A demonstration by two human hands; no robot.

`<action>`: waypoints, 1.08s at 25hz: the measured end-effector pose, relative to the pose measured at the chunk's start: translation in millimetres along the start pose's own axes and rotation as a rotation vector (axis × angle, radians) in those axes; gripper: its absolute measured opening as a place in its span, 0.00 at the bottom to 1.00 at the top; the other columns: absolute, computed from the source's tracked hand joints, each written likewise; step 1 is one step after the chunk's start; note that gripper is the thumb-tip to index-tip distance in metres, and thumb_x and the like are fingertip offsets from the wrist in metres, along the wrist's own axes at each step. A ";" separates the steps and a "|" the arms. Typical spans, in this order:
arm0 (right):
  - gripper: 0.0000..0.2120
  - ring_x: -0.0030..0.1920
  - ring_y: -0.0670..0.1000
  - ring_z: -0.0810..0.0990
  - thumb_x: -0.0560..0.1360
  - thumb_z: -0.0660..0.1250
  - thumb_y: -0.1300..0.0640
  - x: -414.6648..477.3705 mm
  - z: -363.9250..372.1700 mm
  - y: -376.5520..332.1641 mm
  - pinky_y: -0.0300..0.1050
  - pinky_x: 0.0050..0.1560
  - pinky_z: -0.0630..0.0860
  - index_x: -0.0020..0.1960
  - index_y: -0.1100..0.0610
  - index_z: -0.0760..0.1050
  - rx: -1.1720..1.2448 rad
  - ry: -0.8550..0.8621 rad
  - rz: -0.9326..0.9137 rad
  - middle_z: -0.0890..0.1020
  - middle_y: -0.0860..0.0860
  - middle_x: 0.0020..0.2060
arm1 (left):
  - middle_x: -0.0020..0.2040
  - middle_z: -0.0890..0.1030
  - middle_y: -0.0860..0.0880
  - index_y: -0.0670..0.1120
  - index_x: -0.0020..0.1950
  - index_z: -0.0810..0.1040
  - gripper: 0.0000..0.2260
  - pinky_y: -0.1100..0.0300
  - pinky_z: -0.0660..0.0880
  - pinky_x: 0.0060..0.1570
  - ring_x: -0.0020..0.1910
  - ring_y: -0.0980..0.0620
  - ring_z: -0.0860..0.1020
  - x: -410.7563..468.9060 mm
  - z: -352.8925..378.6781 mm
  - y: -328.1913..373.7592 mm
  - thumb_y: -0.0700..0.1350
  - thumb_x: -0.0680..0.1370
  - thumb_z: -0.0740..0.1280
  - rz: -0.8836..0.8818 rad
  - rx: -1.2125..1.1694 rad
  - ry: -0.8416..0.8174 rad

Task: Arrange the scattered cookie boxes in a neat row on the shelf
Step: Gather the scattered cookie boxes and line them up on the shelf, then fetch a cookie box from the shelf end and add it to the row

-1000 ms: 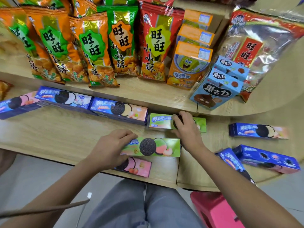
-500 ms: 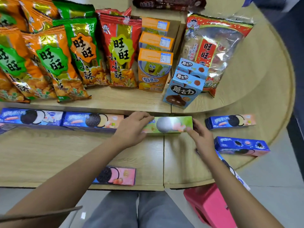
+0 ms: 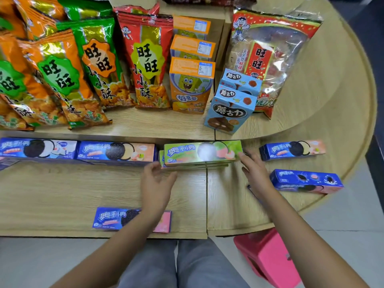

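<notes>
A green cookie box (image 3: 202, 152) lies stacked on another green box at the back of the lower shelf (image 3: 62, 194), in line with two blue boxes, one at the far left (image 3: 37, 148) and one next to it (image 3: 116, 151). My left hand (image 3: 155, 188) hovers open just in front of the green box's left end, apart from it. My right hand (image 3: 256, 175) is open, its fingertips at the green box's right end. More blue boxes lie loose: one at the back right (image 3: 292, 149), one at the right (image 3: 305, 180), and a blue-and-pink one (image 3: 112, 219) near the front edge, partly under my left forearm.
The upper shelf behind holds snack bags (image 3: 97, 67), orange boxes (image 3: 192, 86), light-blue boxes (image 3: 230, 110) and a big clear bag (image 3: 270, 55). A pink stool (image 3: 270, 258) stands on the floor at the lower right. The shelf curves round on the right.
Both hands carried the green box back, set it on the other green box in the row, then let go. My left hand has pulled back toward me.
</notes>
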State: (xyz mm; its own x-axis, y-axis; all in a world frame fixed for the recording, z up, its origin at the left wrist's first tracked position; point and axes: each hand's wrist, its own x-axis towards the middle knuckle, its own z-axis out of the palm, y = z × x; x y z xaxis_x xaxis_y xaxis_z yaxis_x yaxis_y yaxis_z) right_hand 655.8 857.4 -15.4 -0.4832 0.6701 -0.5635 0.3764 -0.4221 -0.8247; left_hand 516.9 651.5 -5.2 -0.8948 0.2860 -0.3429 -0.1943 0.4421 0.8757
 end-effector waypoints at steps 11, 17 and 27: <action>0.26 0.63 0.43 0.72 0.67 0.65 0.41 0.0 21.3 17.8 0.49 0.59 0.65 0.61 0.51 0.75 0.091 -0.096 0.179 0.77 0.46 0.62 | 0.74 0.49 0.39 0.42 0.71 0.61 0.31 0.45 0.50 0.70 0.73 0.39 0.44 28.9 13.3 -3.6 0.55 0.73 0.65 -0.542 -0.484 -0.354; 0.25 0.62 0.48 0.73 0.67 0.65 0.42 2.2 23.2 19.6 0.46 0.54 0.69 0.60 0.53 0.76 0.111 -0.053 0.140 0.79 0.49 0.58 | 0.75 0.54 0.42 0.44 0.70 0.63 0.29 0.47 0.54 0.69 0.74 0.43 0.48 37.7 13.6 -6.5 0.55 0.74 0.65 -0.527 -0.469 -0.396; 0.29 0.62 0.47 0.70 0.65 0.67 0.41 -26.6 24.5 25.9 0.47 0.66 0.63 0.62 0.51 0.68 0.076 0.273 -0.019 0.72 0.47 0.58 | 0.61 0.76 0.44 0.42 0.66 0.70 0.27 0.62 0.70 0.54 0.55 0.52 0.75 32.1 -56.8 -26.5 0.48 0.70 0.71 -0.296 -0.141 -0.394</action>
State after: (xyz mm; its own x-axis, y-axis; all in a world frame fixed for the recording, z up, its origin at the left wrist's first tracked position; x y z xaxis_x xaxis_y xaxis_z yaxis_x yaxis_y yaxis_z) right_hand 659.0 813.7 -23.0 -0.2549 0.8137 -0.5224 0.3038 -0.4455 -0.8421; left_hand 470.4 600.7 -20.1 -0.5792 0.4767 -0.6612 -0.4927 0.4415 0.7499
